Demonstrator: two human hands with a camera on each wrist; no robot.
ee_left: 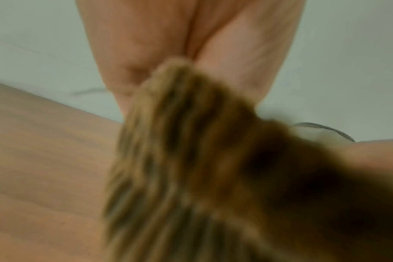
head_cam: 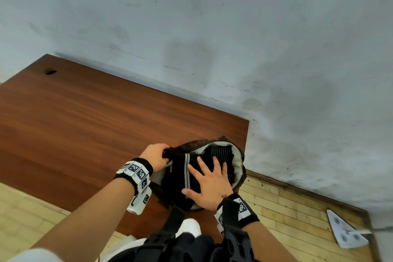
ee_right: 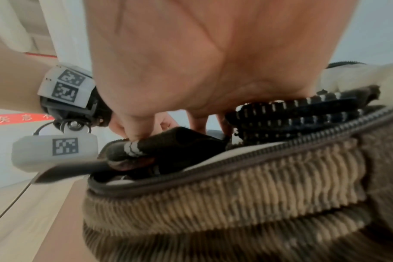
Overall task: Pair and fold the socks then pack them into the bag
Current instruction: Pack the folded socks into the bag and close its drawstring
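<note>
A brown corduroy bag (head_cam: 241,156) with a pale lining lies open at the table's near right corner. Inside it are black socks (head_cam: 178,173) with white stripes, and a ribbed black pair (head_cam: 221,152) behind them. My right hand (head_cam: 209,183) lies flat on the socks with fingers spread, pressing them down into the bag. My left hand (head_cam: 156,156) grips the bag's left edge and holds the opening apart. In the left wrist view, blurred brown fabric (ee_left: 191,141) is pinched in my fingers. In the right wrist view, the bag's zipper rim (ee_right: 236,168) runs below my palm.
The brown wooden table (head_cam: 85,123) stretches left and back to a grey wall (head_cam: 212,27). The bag sits by the table's right edge, with wooden floor (head_cam: 287,208) beyond. A white flat object (head_cam: 344,232) lies on the floor at right.
</note>
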